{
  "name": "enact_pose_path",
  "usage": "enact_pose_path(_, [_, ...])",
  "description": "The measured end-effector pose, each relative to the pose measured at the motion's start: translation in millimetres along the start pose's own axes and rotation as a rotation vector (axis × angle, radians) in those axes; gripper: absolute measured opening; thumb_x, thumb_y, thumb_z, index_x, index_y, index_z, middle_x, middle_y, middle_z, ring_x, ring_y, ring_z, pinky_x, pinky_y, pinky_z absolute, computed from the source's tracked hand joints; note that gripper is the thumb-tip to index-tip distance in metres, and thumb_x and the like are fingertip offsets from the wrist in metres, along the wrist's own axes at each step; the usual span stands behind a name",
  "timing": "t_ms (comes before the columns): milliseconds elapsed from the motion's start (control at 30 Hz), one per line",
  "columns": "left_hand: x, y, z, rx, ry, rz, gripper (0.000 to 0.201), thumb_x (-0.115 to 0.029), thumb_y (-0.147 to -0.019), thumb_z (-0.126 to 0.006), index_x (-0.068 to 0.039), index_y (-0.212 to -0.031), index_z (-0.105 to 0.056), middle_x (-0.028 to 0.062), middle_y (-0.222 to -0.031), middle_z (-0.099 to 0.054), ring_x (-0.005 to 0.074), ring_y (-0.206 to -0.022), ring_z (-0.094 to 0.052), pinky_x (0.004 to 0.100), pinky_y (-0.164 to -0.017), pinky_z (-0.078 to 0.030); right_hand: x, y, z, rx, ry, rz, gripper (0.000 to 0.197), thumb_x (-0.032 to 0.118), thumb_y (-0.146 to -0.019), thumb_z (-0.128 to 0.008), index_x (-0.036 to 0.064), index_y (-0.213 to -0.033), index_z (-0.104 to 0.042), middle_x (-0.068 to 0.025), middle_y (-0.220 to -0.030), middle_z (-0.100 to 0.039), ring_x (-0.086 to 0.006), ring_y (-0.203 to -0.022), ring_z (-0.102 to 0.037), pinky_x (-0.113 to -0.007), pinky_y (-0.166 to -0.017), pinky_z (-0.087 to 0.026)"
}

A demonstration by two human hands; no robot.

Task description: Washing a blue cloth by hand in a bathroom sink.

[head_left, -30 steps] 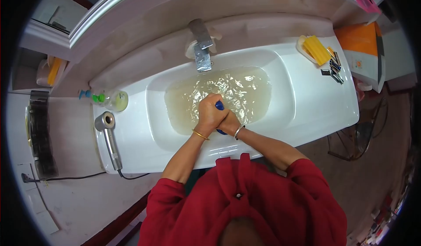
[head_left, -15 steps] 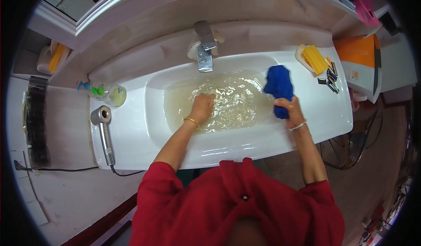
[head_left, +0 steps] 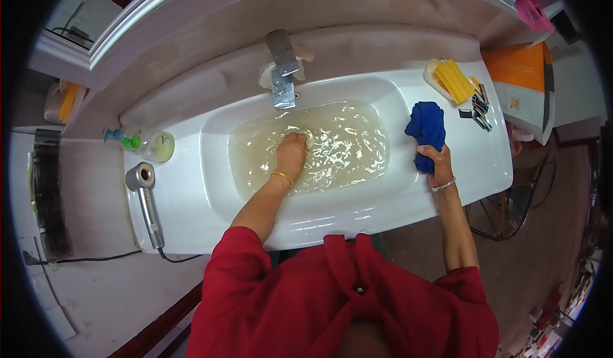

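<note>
At the water's surface in the white sink (head_left: 214, 128), my left hand (head_left: 292, 153) reaches into cloudy, rippling water (head_left: 345, 134). Its fingertips are hidden by the water and glare, so I cannot see what they touch. On the sink's right ledge, my right hand (head_left: 437, 161) is closed round the lower end of a bunched blue cloth (head_left: 426, 127). The cloth lies along the ledge, pointing away from me. A square metal faucet (head_left: 283, 88) stands over the basin's far edge.
A yellow ribbed bar (head_left: 454, 81) sits on a soap dish, with several batteries (head_left: 480, 110) beside it. Pump bottles (head_left: 156, 146) and a grey hair dryer (head_left: 145, 195) with a cord occupy the left ledge. An orange and white bag (head_left: 520, 70) stands at right.
The blue cloth and my right hand have shifted right, from the basin's edge onto the ledge. My left hand stays in the water. The whole view has turned slightly.
</note>
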State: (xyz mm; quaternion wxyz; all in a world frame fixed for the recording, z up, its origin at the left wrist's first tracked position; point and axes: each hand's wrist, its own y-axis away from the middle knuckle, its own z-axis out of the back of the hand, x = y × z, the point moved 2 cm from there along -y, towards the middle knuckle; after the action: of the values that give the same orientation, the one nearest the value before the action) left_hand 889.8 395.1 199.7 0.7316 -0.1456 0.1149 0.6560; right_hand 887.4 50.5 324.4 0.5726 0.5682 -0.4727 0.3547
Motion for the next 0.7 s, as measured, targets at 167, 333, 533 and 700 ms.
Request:
enact_pose_path(167, [7,-15,3,-0.068,0.096,0.071,0.017,-0.005,-0.067,-0.060,-0.002,-0.084,-0.057,0.0170,-0.087,-0.057,0.0353,-0.082,-0.056,0.0413,-0.071,-0.047,-6,-9,11,0.068,-0.157,-0.103,0.023,0.008,-0.068,-0.063,-0.0011,-0.088,-0.056,-0.0066,-0.070,-0.058,-0.0156,-0.057,-0.057,-0.029,-0.054,-0.051])
enact_pose_path(333, [4,-23,9,-0.004,0.047,0.109,0.016,-0.003,-0.067,-0.057,-0.002,-0.084,-0.057,0.0188,-0.082,-0.058,0.0351,-0.081,-0.058,0.0417,-0.070,-0.048,-2,-10,7,0.078,-0.120,-0.106,0.023,0.009,-0.069,-0.062,-0.0018,-0.087,-0.055,-0.0070,-0.069,-0.057,-0.0158,-0.057,-0.057,-0.029,-0.051,-0.051])
enact_pose_path(533, [-6,-29,-4,0.107,-0.118,0.005,0.012,-0.001,-0.071,-0.050,-0.002,-0.083,-0.053,0.0198,-0.079,-0.057,0.0352,-0.077,-0.060,0.0412,-0.067,-0.049,0,-9,7,0.099,-0.084,-0.105,0.028,0.008,-0.068,-0.063,-0.0022,-0.092,-0.053,-0.0072,-0.069,-0.056,-0.0161,-0.057,-0.057,-0.029,-0.051,-0.052])
enact_pose_path(700, [-15,-30,-1,0.062,-0.086,-0.107,0.016,0.001,-0.073,-0.048,-0.002,-0.089,-0.051,0.0197,-0.083,-0.057,0.0348,-0.078,-0.059,0.0417,-0.068,-0.049,-1,-12,9,0.099,-0.090,-0.141,0.031,0.008,-0.067,-0.064,-0.0018,-0.094,-0.052,-0.0068,-0.070,-0.055,-0.0161,-0.058,-0.057,-0.030,-0.050,-0.053])
